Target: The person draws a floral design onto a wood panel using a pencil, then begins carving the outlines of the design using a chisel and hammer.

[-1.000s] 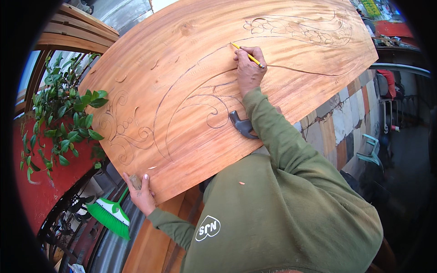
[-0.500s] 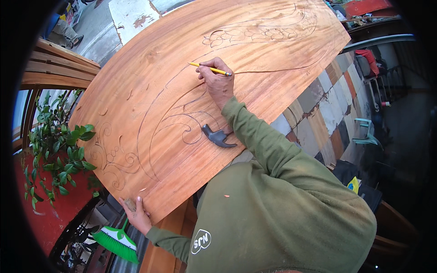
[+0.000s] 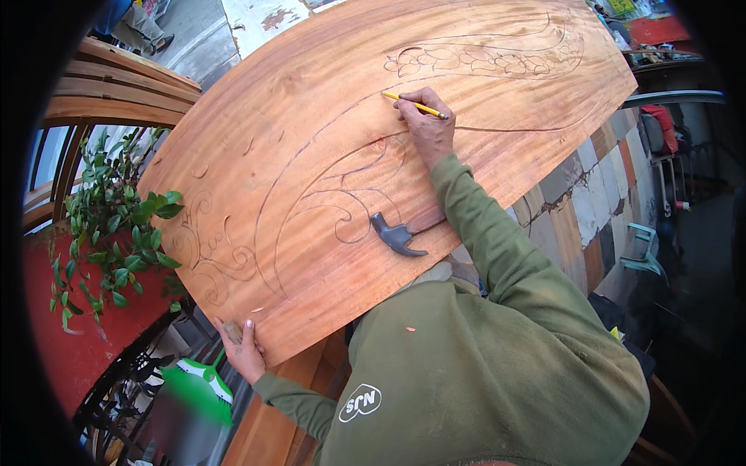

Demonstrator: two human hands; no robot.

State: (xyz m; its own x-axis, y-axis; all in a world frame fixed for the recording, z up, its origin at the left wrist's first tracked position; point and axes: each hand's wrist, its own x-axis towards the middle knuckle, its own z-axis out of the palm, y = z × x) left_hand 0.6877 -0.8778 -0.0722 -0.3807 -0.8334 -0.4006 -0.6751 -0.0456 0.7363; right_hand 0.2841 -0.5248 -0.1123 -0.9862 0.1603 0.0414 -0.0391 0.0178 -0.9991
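A broad wooden panel (image 3: 233,182) with a curved far edge lies before me, marked with pencilled scrolls, leaves and scale-like patterns. Between my right hand's (image 3: 429,128) fingers is a yellow pencil (image 3: 416,106). Its tip is at a long curved line in the panel's upper middle. My left hand (image 3: 247,356) is closed at the panel's near left corner, with a small grey-brown block (image 3: 232,332) between thumb and fingers. What that block is I cannot make out. A claw hammer (image 3: 395,234) with a dark head rests near the panel's front edge, its handle partly hidden under my right forearm.
A leafy plant (image 3: 116,225) overhangs the panel's left end, by slatted wood (image 3: 124,85). Below left is a green-and-white broom (image 3: 206,377), partly blurred. Patchwork tiles (image 3: 583,206) and a pale green stool (image 3: 643,250) are at right. A person's legs (image 3: 144,29) show far left.
My right hand has moved the pencil rightward and away from me along the curved line. My left hand stays at the corner. The whole view has shifted, placing the panel farther right.
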